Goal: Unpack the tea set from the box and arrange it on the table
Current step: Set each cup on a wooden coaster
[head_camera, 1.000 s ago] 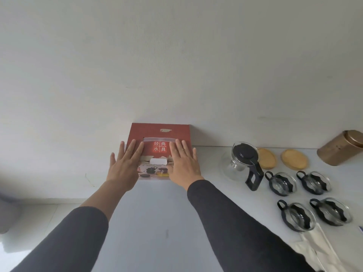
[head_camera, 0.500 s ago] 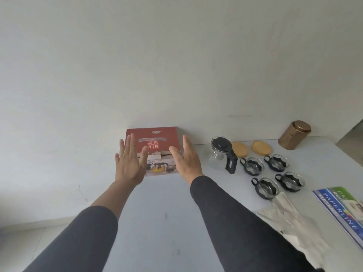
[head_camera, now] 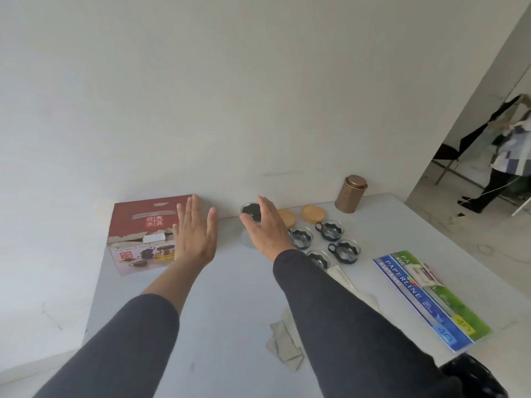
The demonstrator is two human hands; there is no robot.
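tea set pieces stand on the grey table (head_camera: 224,297) to the right of the red box (head_camera: 143,225), which sits at the table's back left corner against the white wall (head_camera: 201,96). the box has white and red printing on its top and a picture of a teapot and cups on its near side. the left hand (head_camera: 195,237) hangs in the air at the box's right edge, palm down, fingers spread and straight, holding nothing. the right hand (head_camera: 265,228) reaches forward with its fingers loosely parted, empty, in front of the glass teapot (head_camera: 250,214), whose black lid shows just past the thumb; whether the hand touches the teapot cannot be told. four glass cups (head_camera: 330,229) with black holders stand in two rows just right of the right wrist, one partly hidden by the dark sleeve. two round wooden coasters (head_camera: 312,214) lie behind the cups near the wall, and a bronze tin (head_camera: 351,193) stands upright further right. a crumpled grey cloth (head_camera: 284,343) lies under the right forearm, and a blue and green paper pack (head_camera: 428,300) lies flat near the table's right edge.
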